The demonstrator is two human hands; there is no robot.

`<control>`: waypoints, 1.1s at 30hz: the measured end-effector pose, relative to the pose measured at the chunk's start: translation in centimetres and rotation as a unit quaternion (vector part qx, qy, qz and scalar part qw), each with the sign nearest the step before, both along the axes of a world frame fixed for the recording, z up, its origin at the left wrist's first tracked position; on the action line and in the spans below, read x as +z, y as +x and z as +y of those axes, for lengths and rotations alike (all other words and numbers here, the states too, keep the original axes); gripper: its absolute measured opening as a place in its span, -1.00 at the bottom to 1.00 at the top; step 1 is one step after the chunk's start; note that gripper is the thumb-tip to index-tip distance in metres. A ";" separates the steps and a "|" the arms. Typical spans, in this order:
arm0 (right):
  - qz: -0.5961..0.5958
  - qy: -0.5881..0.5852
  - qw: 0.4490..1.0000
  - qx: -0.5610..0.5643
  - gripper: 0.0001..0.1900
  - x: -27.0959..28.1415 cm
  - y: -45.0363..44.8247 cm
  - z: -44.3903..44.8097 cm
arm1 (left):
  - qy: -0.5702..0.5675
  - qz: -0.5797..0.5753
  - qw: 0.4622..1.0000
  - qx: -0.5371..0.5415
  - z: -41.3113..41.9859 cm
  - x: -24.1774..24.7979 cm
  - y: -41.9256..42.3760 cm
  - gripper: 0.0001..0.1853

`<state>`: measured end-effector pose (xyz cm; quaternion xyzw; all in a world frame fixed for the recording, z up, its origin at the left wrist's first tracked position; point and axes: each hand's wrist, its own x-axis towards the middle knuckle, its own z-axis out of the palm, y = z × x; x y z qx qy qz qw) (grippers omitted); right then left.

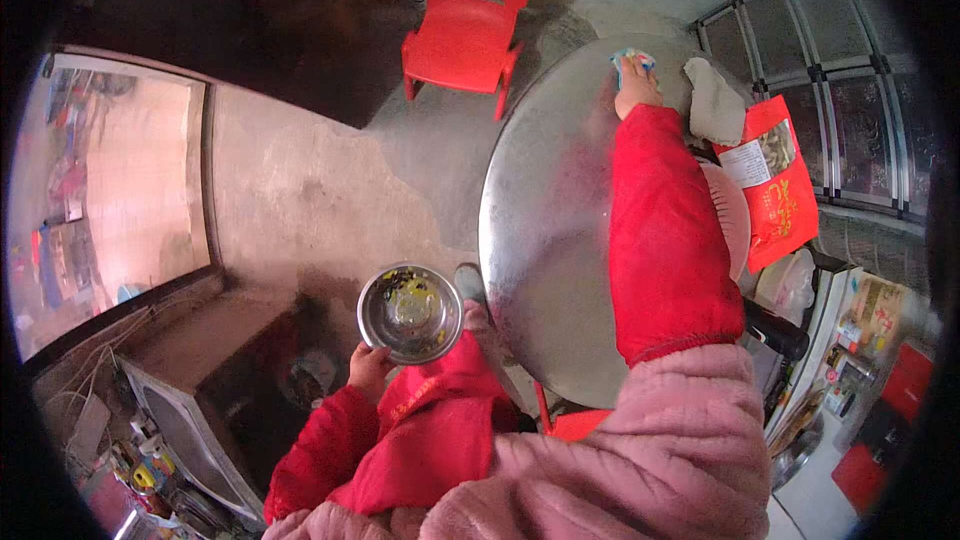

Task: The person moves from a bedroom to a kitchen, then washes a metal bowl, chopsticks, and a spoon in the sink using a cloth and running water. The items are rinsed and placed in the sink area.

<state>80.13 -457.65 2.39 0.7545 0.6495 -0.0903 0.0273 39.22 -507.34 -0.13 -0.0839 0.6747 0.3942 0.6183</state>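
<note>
In my left hand (370, 366) is the rim of a stainless steel bowl (411, 313), held away from the table; yellow and dark food scraps lie inside it. My right hand (637, 88) reaches to the far part of a round metal-topped table (551, 240) and presses on a bunched, multicoloured cloth (631, 60). Part of that cloth is hidden under the fingers. Just right of this hand, a whitish folded towel (714, 101) lies on the table. Red sleeves cover both forearms.
A red plastic chair (465, 30) stands beyond the table. At the table's right lie a red food packet (787, 217) and a pale ribbed plate or lid (727, 210), partly behind my sleeve. A dark bottle (776, 334) and a crowded shelf are near my right side.
</note>
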 end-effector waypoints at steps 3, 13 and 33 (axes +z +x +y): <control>-0.003 0.025 0.992 0.127 -0.49 -1.9 1.7 -4.6 | 0.011 -0.019 0.999 -0.029 0.9 -1.3 -0.4 -0.78; -0.118 0.046 0.981 0.147 -0.55 3.0 -13.0 -33.6 | 0.060 0.002 0.987 -0.149 -0.8 -6.5 0.2 -0.79; 0.410 0.148 0.891 -0.122 -0.55 2.7 -8.8 -24.8 | 0.080 -0.042 0.996 -0.009 -7.2 1.8 -7.6 -0.80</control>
